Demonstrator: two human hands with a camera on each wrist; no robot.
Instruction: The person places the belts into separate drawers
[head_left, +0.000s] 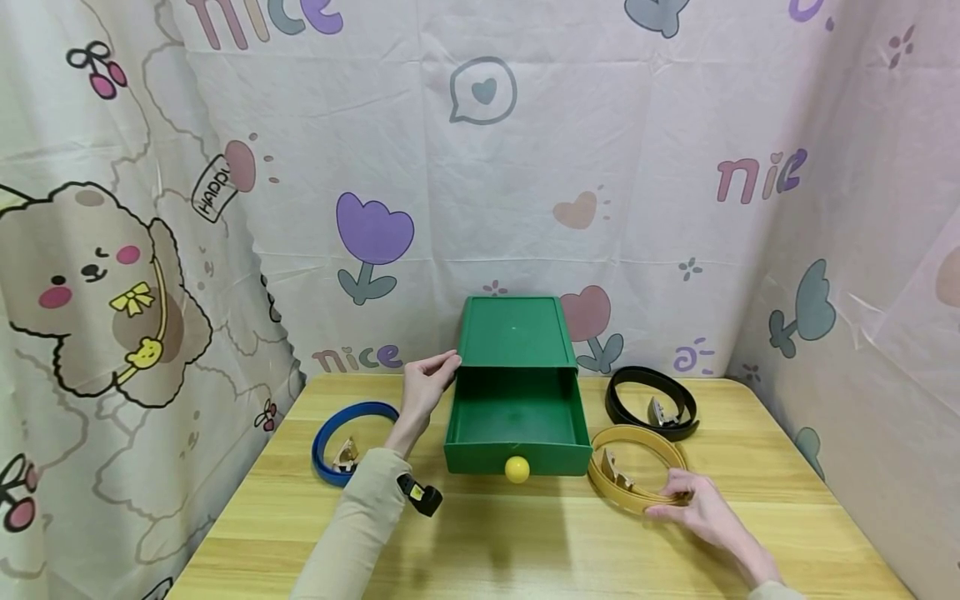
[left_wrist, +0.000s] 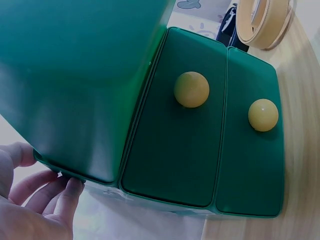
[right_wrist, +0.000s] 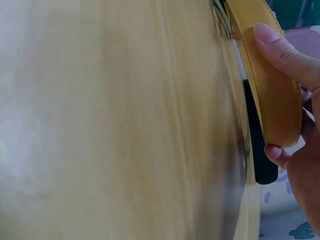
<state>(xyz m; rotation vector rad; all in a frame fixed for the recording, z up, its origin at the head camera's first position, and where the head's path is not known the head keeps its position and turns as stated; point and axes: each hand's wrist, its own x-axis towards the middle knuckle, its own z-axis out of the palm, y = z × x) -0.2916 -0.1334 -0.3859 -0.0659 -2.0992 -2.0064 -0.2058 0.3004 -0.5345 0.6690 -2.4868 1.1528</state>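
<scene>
A green drawer cabinet (head_left: 517, 329) stands in the middle of the table, its top drawer (head_left: 517, 417) pulled out with a bare floor inside. My left hand (head_left: 427, 387) holds the cabinet's upper left front edge; in the left wrist view the left hand's fingers (left_wrist: 45, 192) curl at that edge. My right hand (head_left: 701, 508) pinches the near right side of a coiled yellow belt (head_left: 637, 504) with a metal buckle. In the right wrist view, the thumb lies on the outer face of the belt (right_wrist: 275, 75) and the other fingers are partly hidden behind it.
Behind the yellow belt lies a coiled black belt (head_left: 686, 433). A coiled blue belt (head_left: 322, 437) is left of the cabinet, near my left forearm. Two closed lower drawers with yellow knobs (left_wrist: 191, 89) show in the left wrist view. Printed curtains (head_left: 517, 167) surround the wooden table (head_left: 510, 550).
</scene>
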